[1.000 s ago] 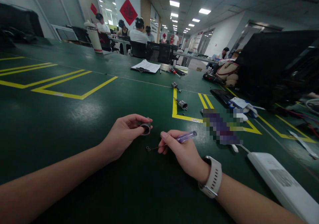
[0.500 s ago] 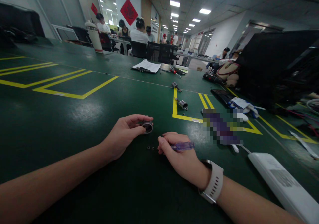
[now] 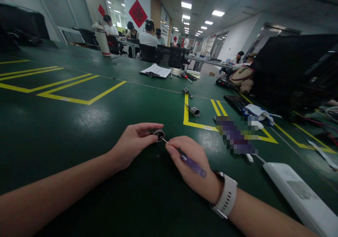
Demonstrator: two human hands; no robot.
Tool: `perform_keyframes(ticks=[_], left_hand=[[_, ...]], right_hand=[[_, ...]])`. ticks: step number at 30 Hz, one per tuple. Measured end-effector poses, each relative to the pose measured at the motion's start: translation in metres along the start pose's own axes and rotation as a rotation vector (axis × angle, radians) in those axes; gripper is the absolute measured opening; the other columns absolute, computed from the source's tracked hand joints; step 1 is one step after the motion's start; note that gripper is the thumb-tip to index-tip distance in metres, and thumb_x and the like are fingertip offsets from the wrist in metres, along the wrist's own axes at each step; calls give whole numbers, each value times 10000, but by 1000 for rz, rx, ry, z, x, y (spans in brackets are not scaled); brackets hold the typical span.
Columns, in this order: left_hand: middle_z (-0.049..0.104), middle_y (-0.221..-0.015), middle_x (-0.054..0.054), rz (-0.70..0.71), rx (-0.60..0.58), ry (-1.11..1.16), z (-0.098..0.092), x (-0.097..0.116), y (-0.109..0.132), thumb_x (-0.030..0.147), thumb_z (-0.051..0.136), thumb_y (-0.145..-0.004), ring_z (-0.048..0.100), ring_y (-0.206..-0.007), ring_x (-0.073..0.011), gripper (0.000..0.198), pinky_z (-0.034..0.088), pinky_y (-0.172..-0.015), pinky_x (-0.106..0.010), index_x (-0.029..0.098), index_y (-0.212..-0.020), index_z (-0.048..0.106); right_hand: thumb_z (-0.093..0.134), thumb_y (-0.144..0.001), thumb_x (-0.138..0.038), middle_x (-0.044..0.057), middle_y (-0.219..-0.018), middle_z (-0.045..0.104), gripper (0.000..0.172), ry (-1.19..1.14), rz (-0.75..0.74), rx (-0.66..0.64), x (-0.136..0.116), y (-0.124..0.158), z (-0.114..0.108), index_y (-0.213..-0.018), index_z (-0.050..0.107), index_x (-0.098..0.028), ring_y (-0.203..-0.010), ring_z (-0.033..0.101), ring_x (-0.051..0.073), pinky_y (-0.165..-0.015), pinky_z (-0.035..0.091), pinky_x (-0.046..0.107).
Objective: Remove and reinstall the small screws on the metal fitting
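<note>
My left hand is closed round a small metal cup-shaped part, its open end turned toward my right hand. My right hand grips a screwdriver with a clear purple handle and a thin shaft. The shaft's tip reaches into the mouth of the metal part; what it touches inside is too small to tell. One small nut lies on the green table below the hands.
Two similar metal parts with shafts, one farther and one nearer, lie ahead with small nuts beside. A clipboard, a red-handled screwdriver and a tumbler stand farther back. A white power strip lies right. People sit beyond.
My right hand has turned the screwdriver and brought its tip up from the table into the metal part. Of two small nuts on the table, one now shows.
</note>
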State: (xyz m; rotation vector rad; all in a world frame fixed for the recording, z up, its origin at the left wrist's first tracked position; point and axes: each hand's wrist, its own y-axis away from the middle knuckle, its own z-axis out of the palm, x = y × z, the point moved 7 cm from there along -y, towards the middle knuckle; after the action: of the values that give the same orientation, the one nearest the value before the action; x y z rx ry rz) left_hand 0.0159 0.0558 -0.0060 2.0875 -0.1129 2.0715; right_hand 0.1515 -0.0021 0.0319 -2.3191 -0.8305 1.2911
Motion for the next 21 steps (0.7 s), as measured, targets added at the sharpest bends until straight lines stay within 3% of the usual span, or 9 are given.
perform_keyframes(ticks=[21], left_hand=[[738, -843, -16, 43, 18, -92, 0, 1, 1, 145, 667, -618, 676, -808, -161, 270, 523, -770, -268, 163, -887, 688]], right_hand=[[479, -875, -131, 82, -951, 648, 162, 130, -97, -86, -10, 1, 9, -956, 619, -132, -894, 580, 150, -842, 471, 302]])
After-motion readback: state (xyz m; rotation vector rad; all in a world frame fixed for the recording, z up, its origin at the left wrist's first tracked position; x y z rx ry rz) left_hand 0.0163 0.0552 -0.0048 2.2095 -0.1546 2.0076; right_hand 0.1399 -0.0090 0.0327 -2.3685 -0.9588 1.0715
